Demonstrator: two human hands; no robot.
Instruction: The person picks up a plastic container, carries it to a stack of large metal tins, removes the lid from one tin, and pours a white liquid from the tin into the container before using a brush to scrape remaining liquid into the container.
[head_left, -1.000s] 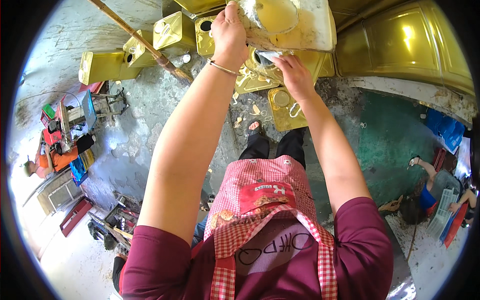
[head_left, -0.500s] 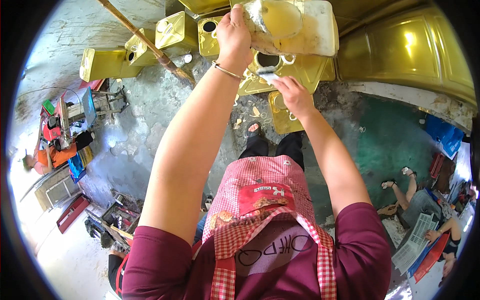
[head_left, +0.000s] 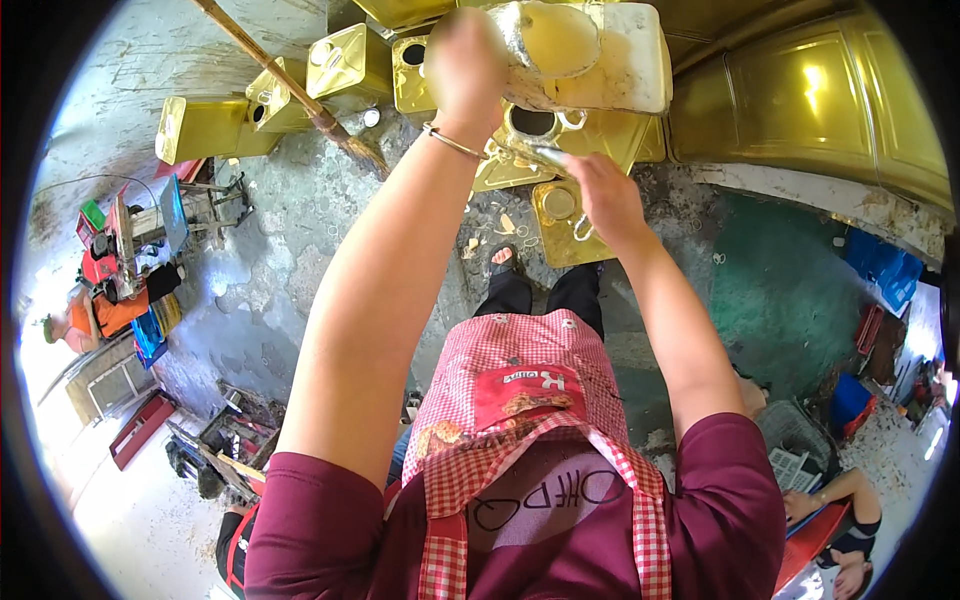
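My left hand (head_left: 466, 75), blurred, closes on the near-left side of a stained white plastic jug (head_left: 635, 65). The jug lies tilted, its cut opening showing yellowish inside, above a gold tin (head_left: 615, 140) with a round dark mouth. Between my right thumb and fingers is a small flat tool with a pale handle (head_left: 552, 154); its working end is hard to make out. My right hand (head_left: 606, 195) holds it just nearer than the tin's mouth. A smaller gold tin (head_left: 565, 235) with a wire handle stands below that hand.
More gold tins (head_left: 345, 62) stand at the far left, with a wooden-handled broom (head_left: 325, 122) leaning among them. Large gold tins (head_left: 800, 90) line the right on a pale ledge (head_left: 830, 195). Co-workers are at the left edge and lower right, near a red tray (head_left: 815, 540).
My right hand has drawn slightly right and nearer, turning the tool more edge-on. The jug stays almost in place. At lower right, a co-worker's arms and a pale crate have shifted.
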